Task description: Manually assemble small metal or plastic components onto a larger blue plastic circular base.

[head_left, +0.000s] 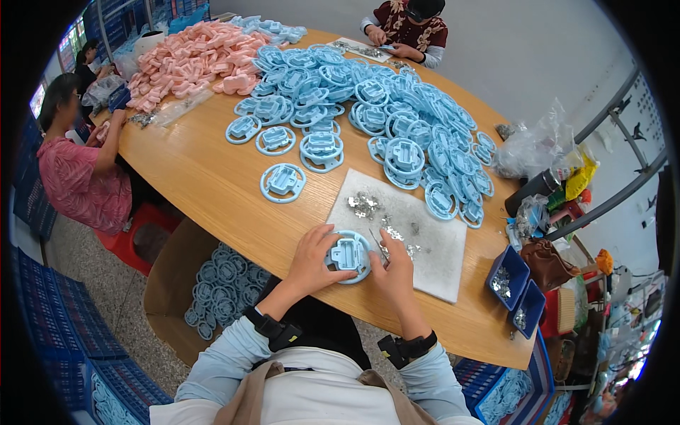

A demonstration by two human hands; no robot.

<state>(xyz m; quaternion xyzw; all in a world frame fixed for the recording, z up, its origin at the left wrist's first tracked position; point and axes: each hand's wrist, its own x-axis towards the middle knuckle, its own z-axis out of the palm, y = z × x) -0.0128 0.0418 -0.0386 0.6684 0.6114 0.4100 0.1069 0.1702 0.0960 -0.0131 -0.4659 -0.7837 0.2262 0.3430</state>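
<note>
Looking down in the head view, we have both forearms angled inward from the lower edge, wrists raised just over the near side of the wooden table (pixel 241 205). Our left hand (pixel 309 258) grasps a blue ring part (pixel 347 253) by its left rim, fingers along the far side and thumb at the near side. Our right hand (pixel 395 273) is half curled, thumb toward the ring, and pinches a slim tool (pixel 375 240) whose tip slants up and to the left; we cannot tell whether the thumb touches the rim. The ring part sits between our hands, by the left edge of a pale board (pixel 440 244) strewn with small metal pieces (pixel 364 205). Its recessed face points up toward us; the outline is nearly round, and fingers cover too much for us to tell how the central housing's long axis runs
</note>
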